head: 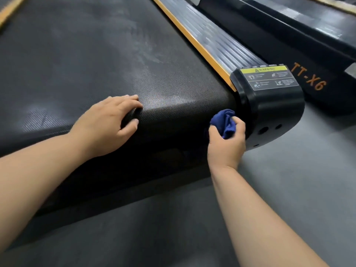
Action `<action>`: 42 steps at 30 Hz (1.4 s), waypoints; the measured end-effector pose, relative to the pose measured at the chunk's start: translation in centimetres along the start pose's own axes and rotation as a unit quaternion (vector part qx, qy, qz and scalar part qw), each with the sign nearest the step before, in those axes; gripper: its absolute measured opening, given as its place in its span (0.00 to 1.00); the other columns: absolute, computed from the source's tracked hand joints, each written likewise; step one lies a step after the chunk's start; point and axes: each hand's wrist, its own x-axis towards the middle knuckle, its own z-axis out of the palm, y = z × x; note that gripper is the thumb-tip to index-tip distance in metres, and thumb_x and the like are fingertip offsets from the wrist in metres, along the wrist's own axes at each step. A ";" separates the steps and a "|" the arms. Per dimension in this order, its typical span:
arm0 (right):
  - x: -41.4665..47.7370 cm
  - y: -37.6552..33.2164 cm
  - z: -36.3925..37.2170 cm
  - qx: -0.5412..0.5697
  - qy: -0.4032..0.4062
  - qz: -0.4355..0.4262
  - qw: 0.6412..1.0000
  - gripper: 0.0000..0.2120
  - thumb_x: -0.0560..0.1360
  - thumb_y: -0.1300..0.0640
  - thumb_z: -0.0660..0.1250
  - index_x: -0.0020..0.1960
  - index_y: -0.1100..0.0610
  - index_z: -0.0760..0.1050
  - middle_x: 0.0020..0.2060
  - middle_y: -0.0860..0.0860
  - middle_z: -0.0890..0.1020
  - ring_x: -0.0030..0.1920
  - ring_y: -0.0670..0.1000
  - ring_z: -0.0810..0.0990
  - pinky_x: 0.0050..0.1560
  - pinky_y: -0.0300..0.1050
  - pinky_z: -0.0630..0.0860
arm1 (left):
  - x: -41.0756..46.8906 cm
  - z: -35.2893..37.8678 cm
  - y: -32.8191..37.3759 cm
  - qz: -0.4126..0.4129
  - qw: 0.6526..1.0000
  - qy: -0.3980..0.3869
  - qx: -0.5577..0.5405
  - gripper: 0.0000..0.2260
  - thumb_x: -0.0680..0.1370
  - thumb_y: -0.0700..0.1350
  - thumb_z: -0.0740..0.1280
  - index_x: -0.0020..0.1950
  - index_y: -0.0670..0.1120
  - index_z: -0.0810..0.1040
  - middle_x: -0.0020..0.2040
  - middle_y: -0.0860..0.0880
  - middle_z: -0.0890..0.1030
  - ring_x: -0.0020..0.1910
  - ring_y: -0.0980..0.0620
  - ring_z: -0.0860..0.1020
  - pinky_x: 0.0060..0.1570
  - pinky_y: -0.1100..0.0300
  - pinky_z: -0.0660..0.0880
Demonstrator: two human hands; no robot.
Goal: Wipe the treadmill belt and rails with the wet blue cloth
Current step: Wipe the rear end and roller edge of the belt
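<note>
blue cloth (225,122) wadded, no clear long axis; right hand (226,145) grips it, fingers curled round it, at rear right corner of treadmill belt (86,54), beside black end cap (275,105). belt long axis runs away from camera, slanting left; right rail (215,41) parallel. left hand (109,122) flat on belt's rear curve, fingers together. cloth partly hidden in fist; warning label (269,78) text unreadable
</note>
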 end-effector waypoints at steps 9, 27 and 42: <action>-4.0 -2.1 3.2 0.046 0.030 -0.082 0.995 0.16 0.66 0.66 0.72 0.54 0.61 0.79 0.48 0.54 0.77 0.43 0.38 0.72 0.47 0.19 0.64 | 0.3 -0.3 0.0 -0.015 0.999 -0.006 -0.040 0.24 0.70 0.54 0.57 0.65 0.55 0.72 0.72 0.58 0.66 0.71 0.56 0.62 0.65 0.66 0.54; -5.5 -4.3 4.0 -0.021 -0.036 -0.134 0.990 0.16 0.66 0.64 0.71 0.53 0.59 0.79 0.46 0.52 0.73 0.42 0.47 0.72 0.46 0.19 0.63 | -3.3 -1.5 -3.0 -0.068 0.996 0.056 -0.025 0.21 0.73 0.49 0.56 0.64 0.50 0.77 0.68 0.54 0.73 0.69 0.54 0.68 0.67 0.64 0.57; -6.0 -3.5 4.2 -0.027 -0.010 -0.142 0.990 0.16 0.67 0.67 0.69 0.54 0.62 0.78 0.49 0.60 0.75 0.45 0.46 0.72 0.50 0.17 0.60 | -3.6 -1.8 -3.7 -0.066 0.988 0.047 -0.133 0.25 0.68 0.39 0.52 0.60 0.47 0.79 0.66 0.55 0.74 0.69 0.58 0.68 0.72 0.66 0.53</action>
